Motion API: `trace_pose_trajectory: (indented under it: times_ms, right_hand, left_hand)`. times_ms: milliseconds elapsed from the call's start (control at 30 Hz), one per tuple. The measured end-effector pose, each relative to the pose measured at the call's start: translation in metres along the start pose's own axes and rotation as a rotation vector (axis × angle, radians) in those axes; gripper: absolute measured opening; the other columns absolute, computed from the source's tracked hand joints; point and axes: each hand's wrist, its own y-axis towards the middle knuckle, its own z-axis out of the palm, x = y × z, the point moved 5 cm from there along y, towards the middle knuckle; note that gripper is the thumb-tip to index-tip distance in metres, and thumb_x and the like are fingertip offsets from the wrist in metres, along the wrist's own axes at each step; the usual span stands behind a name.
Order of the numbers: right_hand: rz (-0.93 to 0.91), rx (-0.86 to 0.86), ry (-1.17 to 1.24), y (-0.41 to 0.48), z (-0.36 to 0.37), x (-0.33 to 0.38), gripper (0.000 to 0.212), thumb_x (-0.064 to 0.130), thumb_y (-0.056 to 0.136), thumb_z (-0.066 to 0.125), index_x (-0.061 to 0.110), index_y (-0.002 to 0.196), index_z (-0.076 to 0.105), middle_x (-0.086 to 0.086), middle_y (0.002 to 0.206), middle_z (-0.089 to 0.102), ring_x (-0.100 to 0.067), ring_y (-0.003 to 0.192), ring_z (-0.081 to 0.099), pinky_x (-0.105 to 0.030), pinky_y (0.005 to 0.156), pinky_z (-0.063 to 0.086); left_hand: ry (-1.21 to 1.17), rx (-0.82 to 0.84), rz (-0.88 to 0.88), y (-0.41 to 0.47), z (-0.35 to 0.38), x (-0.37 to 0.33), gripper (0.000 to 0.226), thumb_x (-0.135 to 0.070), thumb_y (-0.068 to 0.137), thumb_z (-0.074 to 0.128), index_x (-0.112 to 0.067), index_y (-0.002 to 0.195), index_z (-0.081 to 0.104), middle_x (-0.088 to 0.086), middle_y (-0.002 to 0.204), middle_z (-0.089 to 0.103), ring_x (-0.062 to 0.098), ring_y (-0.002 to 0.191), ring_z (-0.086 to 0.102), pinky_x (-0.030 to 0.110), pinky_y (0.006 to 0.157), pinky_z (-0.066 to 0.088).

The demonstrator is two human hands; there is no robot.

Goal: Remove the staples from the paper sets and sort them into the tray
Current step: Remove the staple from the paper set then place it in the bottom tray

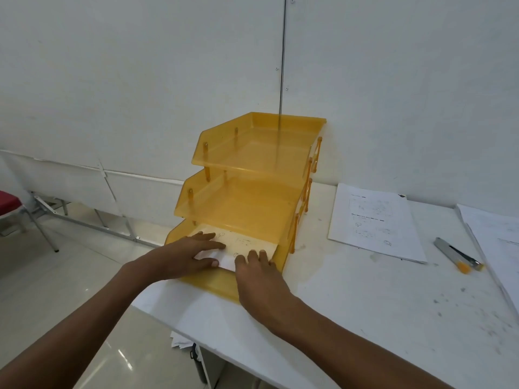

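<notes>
Tray: a three-tier see-through yellow tray is standing at the near left corner of a white table, with its back against the wall; the top and middle tiers are showing only their bare floors.
Paper in tray: a printed paper set is lying in the bottom tier, its near edge sticking out slightly over the tier's front lip.
Left hand: the left hand is reaching in from the left and lying flat on the near left part of that paper, fingers stretched out straight on top and the thumb lying along the paper's raised near edge (whether the thumb is under the sheet cannot be told).
Right hand: the right hand is resting over the tier's front lip, palm down, its straight fingertips pressing on the near right part of the same paper; it is gripping nothing.
Other papers: another printed set is lying flat on the table to the right of the tray, well apart from both hands, and a further stack is showing at the right edge.
Tool: a grey tool with an orange tip is lying between those two stacks.
Surroundings: a red chair seat is showing at the far left, and loose papers are poking out under the table's near edge.
</notes>
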Motion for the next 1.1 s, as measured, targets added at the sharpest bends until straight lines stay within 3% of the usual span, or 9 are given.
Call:
trace_pose_trajectory:
  times_ms: [67, 133, 267, 400, 567, 700, 933, 1033, 1100]
  right_hand:
    - [-0.110, -0.140, 0.063, -0.005, -0.012, -0.002, 0.034, 0.002, 0.086, 0.059, 0.003, 0.120, 0.063, -0.021, 0.108, 0.067, -0.043, 0.108, 0.061, -0.051, 0.085, 0.055]
    - [-0.217, -0.279, 0.100, -0.012, -0.026, -0.009, 0.022, 0.005, 0.082, 0.061, 0.007, 0.101, 0.070, -0.012, 0.084, 0.070, -0.033, 0.082, 0.065, -0.041, 0.062, 0.054]
    - [-0.319, -0.424, 0.116, -0.038, -0.062, -0.042, 0.020, 0.016, 0.091, 0.053, 0.015, 0.100, 0.071, -0.001, 0.078, 0.069, -0.023, 0.076, 0.059, -0.037, 0.058, 0.046]
    - [-0.166, -0.484, 0.203, -0.059, -0.083, -0.104, 0.019, 0.021, 0.091, 0.054, 0.018, 0.097, 0.071, 0.002, 0.080, 0.070, -0.020, 0.076, 0.061, -0.037, 0.060, 0.048]
    - [0.258, -0.399, 0.398, -0.077, -0.076, -0.205, 0.017, 0.027, 0.098, 0.048, 0.028, 0.100, 0.065, 0.011, 0.088, 0.069, -0.009, 0.084, 0.061, -0.032, 0.069, 0.051]
    - [0.544, -0.324, 0.510, -0.101, -0.055, -0.279, 0.016, 0.019, 0.099, 0.051, 0.023, 0.110, 0.062, 0.008, 0.105, 0.068, -0.012, 0.096, 0.064, -0.032, 0.081, 0.054]
    - [0.761, -0.183, 0.460, -0.101, -0.030, -0.348, 0.030, 0.016, 0.099, 0.048, 0.009, 0.128, 0.054, -0.010, 0.123, 0.060, -0.024, 0.104, 0.059, -0.036, 0.086, 0.049]
    - [0.821, -0.074, 0.388, -0.085, -0.023, -0.362, 0.024, 0.017, 0.099, 0.047, 0.003, 0.117, 0.051, -0.016, 0.113, 0.060, -0.031, 0.105, 0.060, -0.039, 0.086, 0.051]
    - [0.829, -0.063, 0.366, -0.076, -0.020, -0.365, 0.010, 0.016, 0.098, 0.047, 0.006, 0.099, 0.046, -0.014, 0.101, 0.056, -0.029, 0.097, 0.056, -0.036, 0.079, 0.047]
  left_hand:
    - [0.044, -0.044, 0.034, -0.003, -0.005, -0.009, 0.064, -0.067, 0.091, 0.048, -0.040, 0.149, 0.045, -0.006, 0.165, 0.032, 0.017, 0.154, 0.027, 0.037, 0.123, 0.025]
    - [0.055, -0.076, 0.112, -0.008, -0.015, -0.027, 0.059, -0.066, 0.089, 0.046, -0.038, 0.139, 0.057, -0.013, 0.150, 0.053, 0.009, 0.141, 0.048, 0.028, 0.115, 0.038]
    - [-0.034, -0.121, 0.299, -0.020, -0.035, -0.089, 0.016, -0.030, 0.102, 0.059, -0.037, 0.104, 0.073, -0.028, 0.093, 0.073, -0.005, 0.096, 0.068, 0.015, 0.081, 0.054]
    - [-0.256, -0.211, 0.458, -0.011, -0.040, -0.159, 0.016, -0.020, 0.102, 0.060, -0.022, 0.107, 0.075, -0.014, 0.088, 0.076, 0.004, 0.089, 0.072, 0.014, 0.072, 0.054]
    - [-0.529, -0.215, 0.476, 0.043, -0.012, -0.229, 0.019, -0.021, 0.102, 0.060, -0.023, 0.116, 0.072, -0.008, 0.099, 0.075, 0.013, 0.095, 0.071, 0.030, 0.078, 0.062]
    - [-0.533, -0.242, 0.385, 0.104, 0.020, -0.265, 0.020, -0.023, 0.101, 0.059, -0.026, 0.117, 0.071, -0.017, 0.113, 0.072, 0.004, 0.095, 0.067, 0.021, 0.079, 0.051]
    - [-0.385, -0.414, -0.084, 0.184, 0.040, -0.253, 0.034, -0.020, 0.101, 0.053, -0.009, 0.133, 0.057, 0.010, 0.134, 0.062, 0.027, 0.120, 0.060, 0.031, 0.089, 0.050]
    - [-0.277, -0.355, -0.226, 0.203, 0.044, -0.254, 0.016, -0.025, 0.101, 0.052, -0.008, 0.101, 0.055, 0.015, 0.120, 0.062, 0.028, 0.105, 0.057, 0.030, 0.073, 0.042]
    - [-0.264, -0.367, -0.241, 0.215, 0.044, -0.256, 0.027, -0.021, 0.099, 0.055, -0.012, 0.075, 0.045, 0.011, 0.095, 0.063, 0.024, 0.088, 0.055, 0.026, 0.062, 0.037]
